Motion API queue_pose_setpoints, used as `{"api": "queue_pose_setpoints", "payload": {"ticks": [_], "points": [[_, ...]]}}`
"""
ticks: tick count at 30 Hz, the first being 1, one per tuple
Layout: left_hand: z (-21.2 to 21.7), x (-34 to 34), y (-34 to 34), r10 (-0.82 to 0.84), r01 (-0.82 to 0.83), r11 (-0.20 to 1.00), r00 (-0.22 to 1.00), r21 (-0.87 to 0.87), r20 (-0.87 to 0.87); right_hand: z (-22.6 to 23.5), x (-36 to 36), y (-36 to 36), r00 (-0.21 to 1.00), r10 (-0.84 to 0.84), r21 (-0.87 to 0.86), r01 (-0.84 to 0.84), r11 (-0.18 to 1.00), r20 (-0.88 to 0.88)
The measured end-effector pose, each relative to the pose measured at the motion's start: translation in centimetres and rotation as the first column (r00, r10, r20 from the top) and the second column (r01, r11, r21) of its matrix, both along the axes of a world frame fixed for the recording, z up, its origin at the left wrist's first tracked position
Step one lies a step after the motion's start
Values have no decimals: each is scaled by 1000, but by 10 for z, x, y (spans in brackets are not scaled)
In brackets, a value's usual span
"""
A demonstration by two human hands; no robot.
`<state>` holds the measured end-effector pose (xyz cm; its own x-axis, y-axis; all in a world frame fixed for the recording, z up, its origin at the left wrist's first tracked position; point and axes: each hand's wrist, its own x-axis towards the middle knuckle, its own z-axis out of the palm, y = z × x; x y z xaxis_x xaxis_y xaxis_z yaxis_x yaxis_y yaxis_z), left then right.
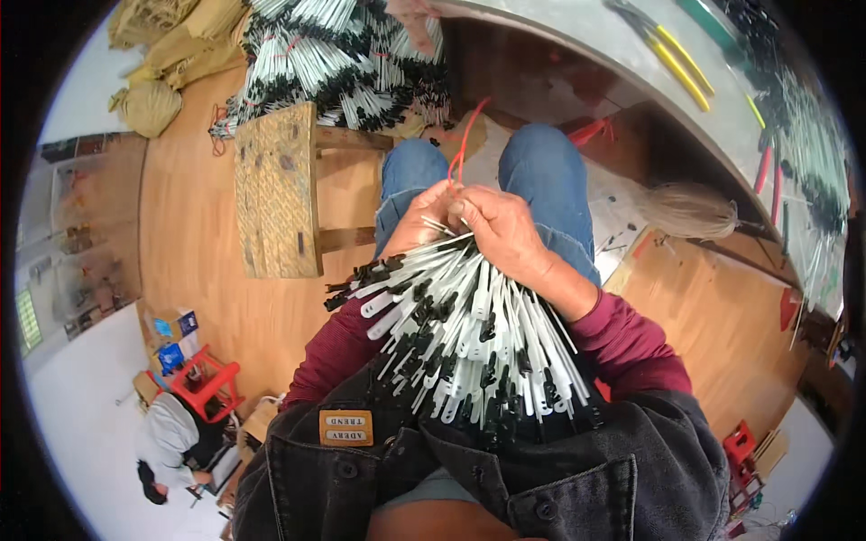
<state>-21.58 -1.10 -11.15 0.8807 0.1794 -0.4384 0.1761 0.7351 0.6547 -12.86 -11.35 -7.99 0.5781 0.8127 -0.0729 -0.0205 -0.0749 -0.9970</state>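
A fanned bundle of thin white strips with black end pieces (478,334) lies against my chest and lap, its wide end toward me. My left hand (413,224) is closed round the narrow far end of the bundle. Beside it, my right hand (507,233) is closed too, its thumb pressed toward the left hand at the same gathered end. A red cord (465,144) comes out from between my fingers in a loop, its free end reaching away over my knees. The fingers hide how the cord runs round the strips.
A wooden stool (278,191) stands left of my knees. Beyond it are heaped similar bundles (316,54) and brown sacks (149,106). A worktable (577,22) at upper right carries yellow-handled pliers (677,63) and loose strips. Another person (171,437) is at lower left near a red stool (206,383).
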Motion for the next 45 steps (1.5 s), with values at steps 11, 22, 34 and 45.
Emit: {"api": "queue_pose_setpoints", "payload": {"ticks": [11,22,34,45], "points": [[11,11,8,-433,414,888,900,199,58,-10,59,54,742,564,-236,-512,826,363],[11,10,20,-351,348,934,936,84,20,22,98,-2,639,733,-365,-756,543,-233],[9,3,4,77,-82,985,996,-149,-35,-11,54,14,540,238,325,70,943,-807],[4,-38,8,393,-313,775,919,-549,30,20,52,-69,707,-139,-35,160,987,-694]]}}
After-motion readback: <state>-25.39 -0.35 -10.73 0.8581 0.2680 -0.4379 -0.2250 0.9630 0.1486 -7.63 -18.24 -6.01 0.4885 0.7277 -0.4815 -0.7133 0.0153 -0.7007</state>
